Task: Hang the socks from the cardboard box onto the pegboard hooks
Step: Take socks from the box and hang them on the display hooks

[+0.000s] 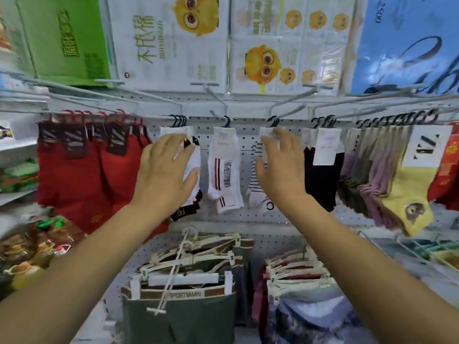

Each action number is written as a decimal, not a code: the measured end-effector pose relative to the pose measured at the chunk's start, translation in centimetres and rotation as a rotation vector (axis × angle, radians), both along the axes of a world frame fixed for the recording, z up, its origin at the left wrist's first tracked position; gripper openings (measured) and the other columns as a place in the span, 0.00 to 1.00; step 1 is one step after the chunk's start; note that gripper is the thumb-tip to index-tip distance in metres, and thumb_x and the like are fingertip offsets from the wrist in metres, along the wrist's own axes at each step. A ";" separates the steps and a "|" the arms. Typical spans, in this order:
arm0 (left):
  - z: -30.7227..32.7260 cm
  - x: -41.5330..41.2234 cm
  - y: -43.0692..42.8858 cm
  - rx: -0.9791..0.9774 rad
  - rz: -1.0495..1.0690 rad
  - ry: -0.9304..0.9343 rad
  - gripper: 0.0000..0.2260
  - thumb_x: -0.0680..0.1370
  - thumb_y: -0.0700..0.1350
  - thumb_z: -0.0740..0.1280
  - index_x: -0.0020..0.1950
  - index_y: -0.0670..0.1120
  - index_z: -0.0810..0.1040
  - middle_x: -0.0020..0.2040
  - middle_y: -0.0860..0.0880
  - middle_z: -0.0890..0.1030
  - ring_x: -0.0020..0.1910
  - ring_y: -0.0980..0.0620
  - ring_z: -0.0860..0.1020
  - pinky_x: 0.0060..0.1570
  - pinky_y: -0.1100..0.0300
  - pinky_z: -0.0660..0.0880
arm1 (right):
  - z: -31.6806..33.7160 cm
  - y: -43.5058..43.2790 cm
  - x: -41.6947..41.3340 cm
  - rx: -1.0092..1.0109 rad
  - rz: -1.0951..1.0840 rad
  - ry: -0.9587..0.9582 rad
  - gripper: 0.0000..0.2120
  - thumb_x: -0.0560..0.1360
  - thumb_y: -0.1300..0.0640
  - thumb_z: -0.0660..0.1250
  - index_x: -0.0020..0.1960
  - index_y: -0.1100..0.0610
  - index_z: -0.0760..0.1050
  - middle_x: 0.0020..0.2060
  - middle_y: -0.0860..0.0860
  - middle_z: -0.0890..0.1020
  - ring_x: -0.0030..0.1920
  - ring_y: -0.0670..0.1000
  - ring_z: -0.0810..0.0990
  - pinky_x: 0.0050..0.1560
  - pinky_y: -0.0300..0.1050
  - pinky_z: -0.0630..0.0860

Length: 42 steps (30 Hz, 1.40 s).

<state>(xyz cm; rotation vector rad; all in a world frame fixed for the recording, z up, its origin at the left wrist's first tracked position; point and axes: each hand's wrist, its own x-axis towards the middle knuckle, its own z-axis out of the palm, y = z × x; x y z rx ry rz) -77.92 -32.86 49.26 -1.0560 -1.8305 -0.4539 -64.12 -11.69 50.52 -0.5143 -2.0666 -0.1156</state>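
Hanging from a black hook (pixel 273 121), the striped sock (pixel 255 194) sits under the right hand (pixel 280 170), whose spread, nearly straight fingertips (pixel 283 137) touch its white header card without curling round it. Its long axis runs roughly upright: card and cuff up at the hook above the fingertips, toe end lowest, below the thumb. The left hand (pixel 166 170) is likewise flat and uncurled, its fingers laid against a bunch of white socks with black trim (pixel 191 204) on the hook just above them. Between the two hands hangs a white sock with red stripes (pixel 224 170), card up and toe down. Beyond the right hand's little finger come black socks (pixel 323 180), then a yellow sock (pixel 407 194); beyond the left hand, red socks (pixel 74 175). All hang in one row on the pegboard (pixel 246 135). I judge the hanging well advanced, this pair on its hook and only being settled. The cardboard box is out of view, so what remains cannot be told.
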 end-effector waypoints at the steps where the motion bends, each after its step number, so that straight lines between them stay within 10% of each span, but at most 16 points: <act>1: -0.1 -0.8 -0.6 -0.009 0.008 -0.019 0.20 0.79 0.48 0.69 0.70 0.43 0.75 0.73 0.40 0.72 0.72 0.38 0.68 0.67 0.42 0.63 | 0.0 -0.1 -0.3 -0.007 -0.030 -0.009 0.22 0.76 0.56 0.71 0.69 0.59 0.74 0.72 0.60 0.70 0.71 0.64 0.67 0.66 0.61 0.71; 26: 0.7 -8.5 -2.7 -0.239 -0.094 -0.059 0.28 0.83 0.57 0.59 0.81 0.50 0.60 0.84 0.49 0.51 0.81 0.46 0.51 0.77 0.45 0.50 | 0.5 -6.8 -6.8 0.072 0.054 -0.168 0.27 0.78 0.57 0.67 0.75 0.59 0.68 0.76 0.57 0.67 0.74 0.61 0.64 0.71 0.60 0.67; 33: -0.2 -8.9 -6.8 0.129 -0.239 0.086 0.14 0.79 0.44 0.66 0.64 0.41 0.80 0.71 0.45 0.76 0.72 0.44 0.70 0.70 0.46 0.63 | -0.3 -9.8 -8.9 0.176 0.289 0.025 0.17 0.75 0.63 0.69 0.64 0.62 0.78 0.63 0.59 0.79 0.64 0.62 0.75 0.59 0.57 0.77; 42: 0.0 -15.1 -16.3 0.231 0.033 0.098 0.21 0.80 0.43 0.66 0.72 0.41 0.73 0.74 0.43 0.72 0.73 0.41 0.69 0.71 0.43 0.64 | 0.4 -17.0 -16.0 0.360 0.488 0.013 0.20 0.77 0.58 0.66 0.68 0.60 0.76 0.71 0.59 0.73 0.66 0.63 0.71 0.63 0.61 0.72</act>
